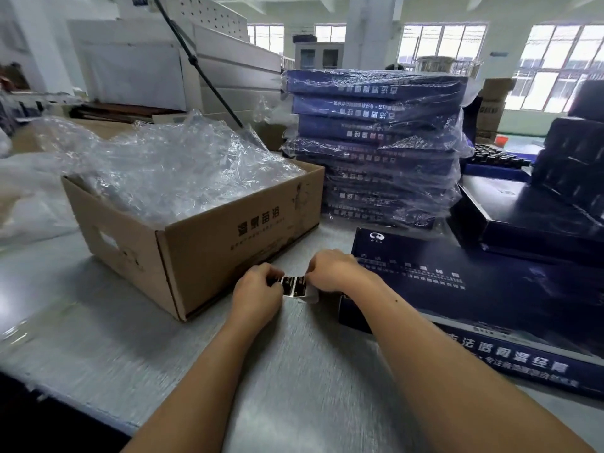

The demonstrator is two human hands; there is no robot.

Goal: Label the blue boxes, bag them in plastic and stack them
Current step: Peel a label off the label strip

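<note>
Labels come first, bags stand ready

Both hands meet low in the middle of the table (294,371), and by the look of it this is a peeling job. The left hand (258,291) has its fingers curled in, pinching one end of the label strip (294,286). The right hand (331,273) nips the other end, fingertips on the pale backing. Dark stickers show between them. Whether the strip rests on the table or hangs just above it, I can't tell. Gripping both ends makes sense to me, since a taut strip lets a sticker lift clean.

At three o'clock from the hands, just beside the right one, the unbagged blue box (474,289) lies flat with its printed face up, so a sticker has hardly any way to travel. At one o'clock rises the stack of bagged boxes (376,142), plastic crinkled round each. I'd judge that finished work, parked at the back out of the way. At ten o'clock the cardboard carton (196,250) sits open with loose plastic bags (179,168) heaped inside, handy for the left hand when bagging comes. At two o'clock more dark boxes (539,217) pile up, unwrapped as far as I can see.
</note>
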